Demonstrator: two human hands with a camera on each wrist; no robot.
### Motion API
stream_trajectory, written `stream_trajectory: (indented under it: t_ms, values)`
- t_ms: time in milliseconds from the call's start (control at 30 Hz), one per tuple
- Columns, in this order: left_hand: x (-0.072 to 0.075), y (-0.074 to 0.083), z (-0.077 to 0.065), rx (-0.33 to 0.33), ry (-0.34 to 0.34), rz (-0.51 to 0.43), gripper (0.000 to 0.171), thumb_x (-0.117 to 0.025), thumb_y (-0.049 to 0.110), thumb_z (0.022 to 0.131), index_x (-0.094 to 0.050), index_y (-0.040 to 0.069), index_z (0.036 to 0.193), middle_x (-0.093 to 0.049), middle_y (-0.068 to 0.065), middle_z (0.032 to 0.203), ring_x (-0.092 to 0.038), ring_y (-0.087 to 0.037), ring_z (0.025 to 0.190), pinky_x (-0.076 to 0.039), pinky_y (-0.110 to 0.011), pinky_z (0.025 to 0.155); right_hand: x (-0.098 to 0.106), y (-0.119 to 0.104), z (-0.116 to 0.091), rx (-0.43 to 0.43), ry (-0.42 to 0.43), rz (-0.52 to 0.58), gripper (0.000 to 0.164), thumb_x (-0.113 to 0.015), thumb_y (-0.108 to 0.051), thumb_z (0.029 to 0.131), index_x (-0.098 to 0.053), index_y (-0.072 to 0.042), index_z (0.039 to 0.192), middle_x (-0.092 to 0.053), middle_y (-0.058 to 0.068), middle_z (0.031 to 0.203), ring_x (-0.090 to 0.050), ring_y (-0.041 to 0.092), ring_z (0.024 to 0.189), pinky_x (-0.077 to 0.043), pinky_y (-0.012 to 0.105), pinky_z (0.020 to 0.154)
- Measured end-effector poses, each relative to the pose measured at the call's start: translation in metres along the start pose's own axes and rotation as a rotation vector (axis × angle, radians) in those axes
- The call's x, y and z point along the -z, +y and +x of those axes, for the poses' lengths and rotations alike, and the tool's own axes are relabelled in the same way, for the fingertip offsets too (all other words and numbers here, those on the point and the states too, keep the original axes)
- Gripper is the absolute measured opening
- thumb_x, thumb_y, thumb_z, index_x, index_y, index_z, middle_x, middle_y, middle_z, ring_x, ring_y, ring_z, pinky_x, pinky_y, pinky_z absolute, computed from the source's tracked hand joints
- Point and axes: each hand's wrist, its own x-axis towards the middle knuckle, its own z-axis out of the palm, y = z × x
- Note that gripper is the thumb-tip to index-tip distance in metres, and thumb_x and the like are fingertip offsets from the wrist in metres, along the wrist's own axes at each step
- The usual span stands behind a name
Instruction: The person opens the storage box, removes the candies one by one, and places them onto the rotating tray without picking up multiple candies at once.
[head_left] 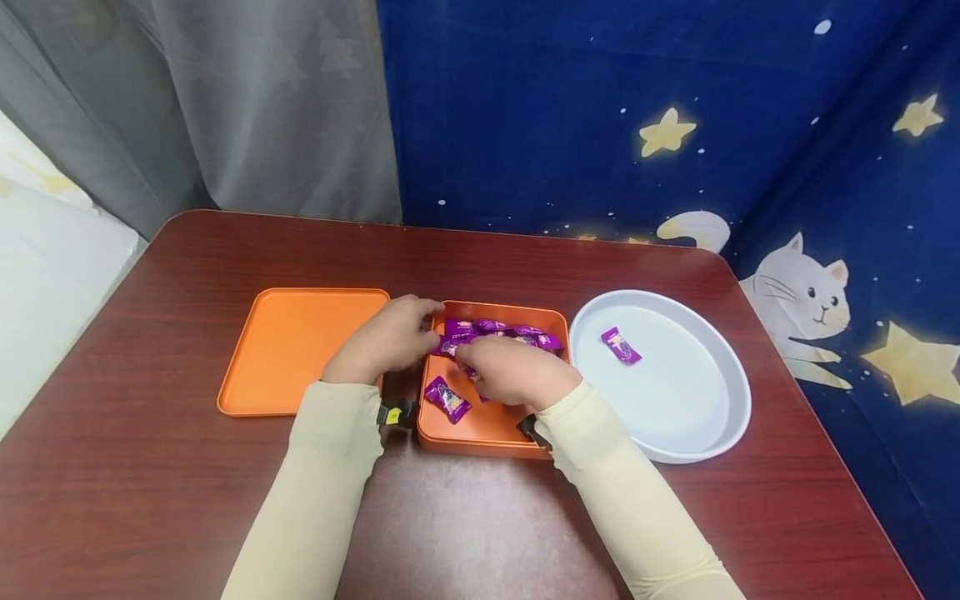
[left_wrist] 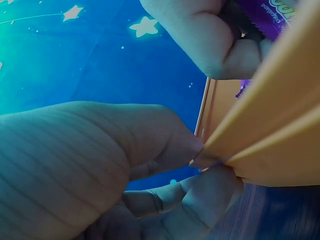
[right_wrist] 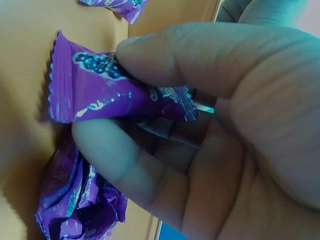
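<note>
An orange box (head_left: 487, 429) holds several purple wrapped candies, bunched mostly along its far side. My left hand (head_left: 393, 337) pinches the box's left wall between thumb and fingers, as the left wrist view shows close up. Inside the box my right hand (head_left: 521, 367) pinches one purple candy (right_wrist: 100, 87) between thumb and index finger. More candies (right_wrist: 82, 200) lie beside it in the right wrist view. A single candy (head_left: 447, 400) rests on the box floor near the left wall, apart from the bunch.
To the right of the box stands a round white tray (head_left: 675, 417) with one purple candy (head_left: 621, 345) on it. A flat orange lid (head_left: 300, 350) lies on the left. Everything is on a dark red-brown table (head_left: 150, 500), with curtains (head_left: 525, 108) behind it.
</note>
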Motion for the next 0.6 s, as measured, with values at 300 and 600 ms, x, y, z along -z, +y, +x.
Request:
stream_trajectory:
  t_ms: [300,600]
  values:
    - [0.001,-0.001,0.001,-0.007,0.01,0.013,0.049,-0.062,0.017,0.086,-0.053,0.005,0.132,-0.054,-0.016,0.121,-0.053,-0.026,0.098,-0.05,-0.047,0.091,0.005,0.002,-0.001,0.026,0.04,-0.009,0.018,-0.066,-0.017,0.085,-0.063,-0.014,0.103,-0.06,-0.002,0.086,-0.053,0.013,0.076,-0.05,0.024,0.067]
    - [-0.001,0.001,0.0,0.005,0.003,0.013,0.051,-0.063,0.018,0.085,-0.052,0.007,0.133,-0.054,-0.015,0.122,-0.053,-0.026,0.099,-0.05,-0.047,0.09,0.011,0.006,-0.007,-0.003,0.063,0.018,0.023,-0.07,-0.016,0.082,-0.063,-0.014,0.104,-0.058,-0.003,0.087,-0.052,0.012,0.079,-0.052,0.025,0.073]
